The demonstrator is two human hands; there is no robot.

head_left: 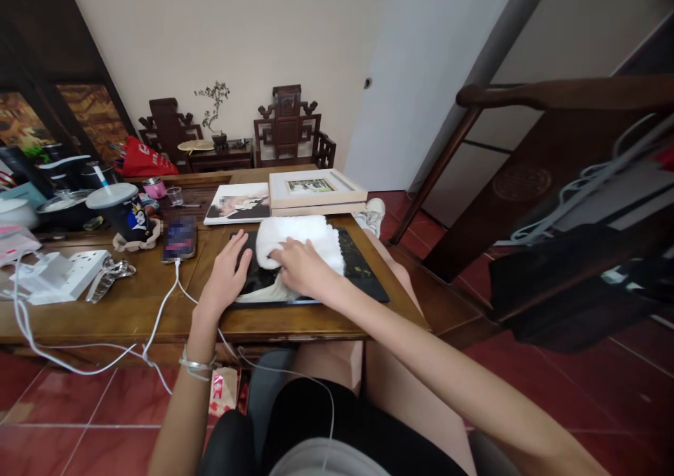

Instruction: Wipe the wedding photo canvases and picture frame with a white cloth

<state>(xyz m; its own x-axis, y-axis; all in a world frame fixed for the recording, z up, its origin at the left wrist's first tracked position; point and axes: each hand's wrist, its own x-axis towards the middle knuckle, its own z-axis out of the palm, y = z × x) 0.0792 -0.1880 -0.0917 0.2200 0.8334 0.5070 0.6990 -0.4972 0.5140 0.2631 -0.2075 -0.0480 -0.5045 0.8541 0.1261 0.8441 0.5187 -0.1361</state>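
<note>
A flat, glossy black panel [364,274] lies at the front edge of the wooden table, with a pale patch near its lower left. On top of it is a folded, fluffy white cloth [321,234]. My right hand [302,269] presses on the cloth's near side, its fingers bent and gripping it; some fingertips are hidden. My left hand [230,271] rests with fingers stretched out along the panel's left edge, holding nothing.
Behind the panel lie a framed picture [319,189] and a photo print [238,203]. To the left are a phone [179,239] on a white cable, a dark cup with a straw [126,216] and a power strip [74,276]. A wooden chair [505,174] stands at right.
</note>
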